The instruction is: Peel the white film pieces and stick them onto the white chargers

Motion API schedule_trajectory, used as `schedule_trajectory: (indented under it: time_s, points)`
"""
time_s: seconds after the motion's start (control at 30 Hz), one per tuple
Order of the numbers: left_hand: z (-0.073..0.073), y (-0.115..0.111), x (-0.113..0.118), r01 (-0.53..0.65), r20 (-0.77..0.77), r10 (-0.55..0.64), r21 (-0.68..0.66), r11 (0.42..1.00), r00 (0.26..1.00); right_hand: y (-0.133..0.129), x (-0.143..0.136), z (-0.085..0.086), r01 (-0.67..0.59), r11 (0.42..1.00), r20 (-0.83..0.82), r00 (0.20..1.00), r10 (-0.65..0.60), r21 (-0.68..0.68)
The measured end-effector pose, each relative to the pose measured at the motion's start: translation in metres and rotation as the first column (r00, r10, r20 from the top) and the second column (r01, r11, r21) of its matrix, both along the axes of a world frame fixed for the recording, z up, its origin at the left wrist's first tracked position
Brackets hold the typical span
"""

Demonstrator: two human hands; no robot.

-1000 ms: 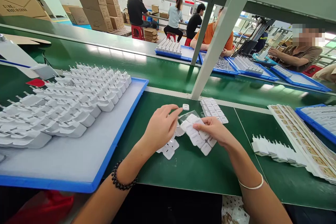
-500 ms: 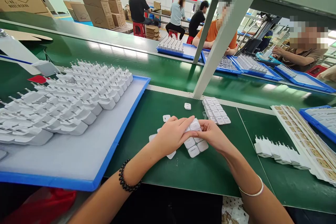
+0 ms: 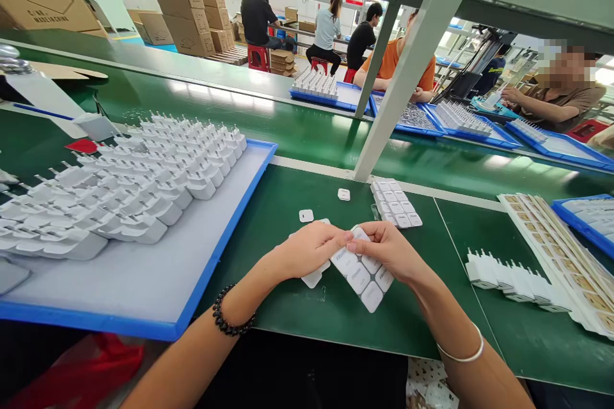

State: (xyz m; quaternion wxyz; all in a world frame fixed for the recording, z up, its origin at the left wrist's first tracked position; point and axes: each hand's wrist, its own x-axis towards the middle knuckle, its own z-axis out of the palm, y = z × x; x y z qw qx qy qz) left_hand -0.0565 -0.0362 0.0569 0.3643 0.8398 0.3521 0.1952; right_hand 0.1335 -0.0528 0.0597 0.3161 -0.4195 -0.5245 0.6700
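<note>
A sheet of rounded white printed squares [image 3: 361, 275], which look like stickers or panels, hangs tilted between my hands. My left hand [image 3: 311, 246] pinches its upper left edge, thumb on top. At the upper right edge my right hand [image 3: 391, 249] grips it too, the two thumb tips nearly meeting. Partly hidden under my left hand lie more white squares [image 3: 314, 277]. Two loose white squares, a nearer one [image 3: 306, 215] and a farther one [image 3: 344, 194], rest on the green table beyond. Another stack of square sheets [image 3: 396, 203] lies behind my right hand.
On the left, a blue-rimmed tray [image 3: 225, 230] holds many white plug chargers [image 3: 158, 179]. A row of chargers [image 3: 515, 281] and long strips with tan squares [image 3: 566, 262] lie at right. A slanted metal post [image 3: 407, 70] rises ahead. Co-workers sit beyond the green belt.
The sheet has tipped and shifted lower right, showing more of its printed face. My left hand has drawn back slightly left, off the top of the squares.
</note>
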Motion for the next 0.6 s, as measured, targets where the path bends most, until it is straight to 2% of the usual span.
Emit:
schedule_trajectory:
  time_s: [0.1, 0.2, 0.27, 0.4, 0.47, 0.5, 0.53, 0.57, 0.6]
  points:
    - [-0.001, 0.000, 0.002, -0.151, 0.027, 0.148, 0.181, 0.972, 0.989, 0.001, 0.000, 0.000, 0.004, 1.000, -0.031, 1.000, -0.003, 0.020]
    - [-0.006, 0.002, 0.005, -0.285, 0.082, 0.274, 0.374, 0.883, 0.958, 0.002, 0.000, -0.002, 0.011, 1.000, -0.064, 0.998, -0.010, 0.016]
    - [-0.011, 0.002, 0.006, -0.323, 0.102, 0.317, 0.514, 0.795, 0.943, 0.002, -0.001, -0.002, 0.033, 0.999, -0.069, 0.997, -0.033, 0.011]
    - [-0.020, 0.002, 0.006, -0.402, 0.200, 0.394, 0.738, 0.542, 0.897, 0.002, -0.005, -0.004, 0.078, 0.997, -0.051, 0.996, -0.078, 0.008]
    - [-0.021, 0.002, 0.006, -0.408, 0.223, 0.399, 0.781, 0.473, 0.890, 0.002, -0.005, -0.004, 0.072, 0.997, -0.048, 0.996, -0.072, 0.009]
    - [-0.021, 0.002, 0.006, -0.388, 0.211, 0.382, 0.788, 0.478, 0.900, 0.002, -0.006, -0.004, 0.069, 0.998, -0.047, 0.997, -0.068, 0.012]
    - [-0.020, 0.002, 0.005, -0.356, 0.187, 0.351, 0.781, 0.513, 0.917, 0.003, -0.006, -0.004, 0.068, 0.998, -0.043, 0.997, -0.067, 0.017]
    - [-0.019, 0.002, 0.005, -0.313, 0.158, 0.303, 0.753, 0.578, 0.940, 0.003, -0.005, -0.004, 0.069, 0.997, -0.037, 0.997, -0.068, 0.023]
    - [-0.017, 0.003, 0.004, -0.259, 0.131, 0.236, 0.697, 0.668, 0.963, 0.002, -0.005, -0.003, 0.070, 0.997, -0.029, 0.997, -0.069, 0.030]
